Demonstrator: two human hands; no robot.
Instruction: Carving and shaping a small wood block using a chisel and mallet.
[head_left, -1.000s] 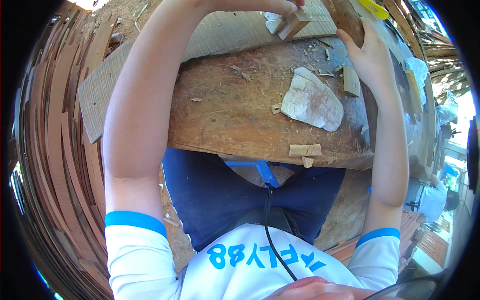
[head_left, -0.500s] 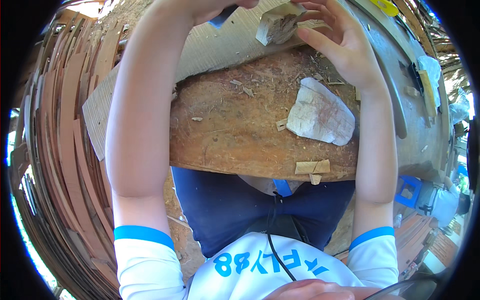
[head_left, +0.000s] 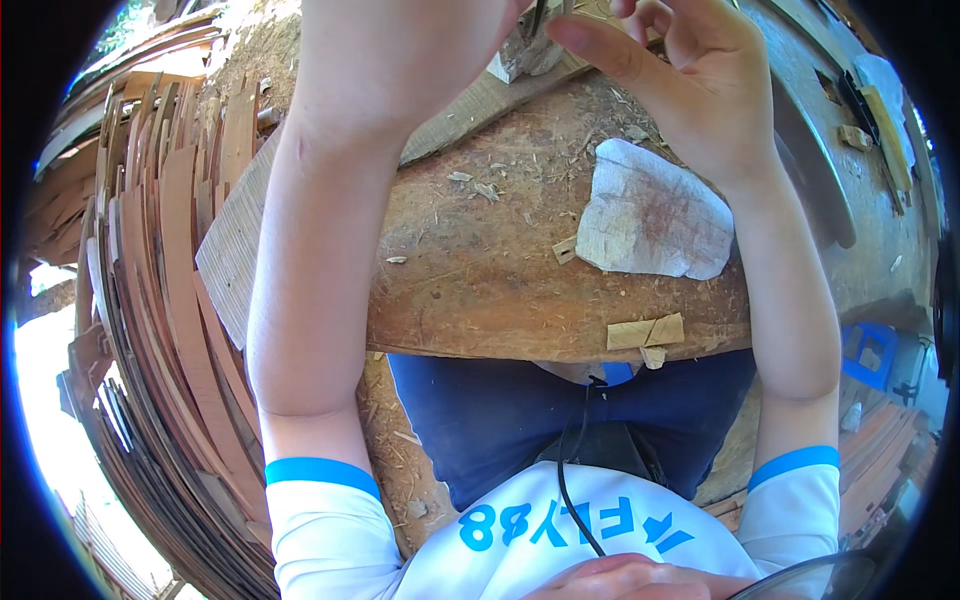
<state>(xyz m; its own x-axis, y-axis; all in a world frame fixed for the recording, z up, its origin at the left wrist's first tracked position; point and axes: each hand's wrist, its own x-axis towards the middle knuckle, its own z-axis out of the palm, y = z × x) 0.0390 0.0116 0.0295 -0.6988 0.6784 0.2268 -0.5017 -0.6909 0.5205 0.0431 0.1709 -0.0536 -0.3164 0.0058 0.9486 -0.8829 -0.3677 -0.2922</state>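
Observation:
My left hand (head_left: 420,50) reaches to the top edge, most of its fingers cropped, beside a narrow dark object (head_left: 535,20) too small to identify. My right hand (head_left: 700,75) has spread, bent fingers, its thumb at a pale rough block (head_left: 515,62) partly hidden on a long grooved board (head_left: 230,240). Below them, on the worn wooden worktop (head_left: 470,300), lie a flat whitish stained piece (head_left: 650,210), a small wood scrap (head_left: 565,250) and short crossed wood offcuts (head_left: 640,332), with shavings scattered about.
Stacked long wooden strips (head_left: 180,260) fill the left side. At the right are a curved dark board (head_left: 810,200), wood scraps with crumpled plastic (head_left: 880,90), a blue plastic stool (head_left: 865,355) and more planks (head_left: 880,450). My legs are under the worktop.
My left hand has come lower and larger in view, over the board. My right hand left the long wood piece for the pale block. The camera's view has shifted.

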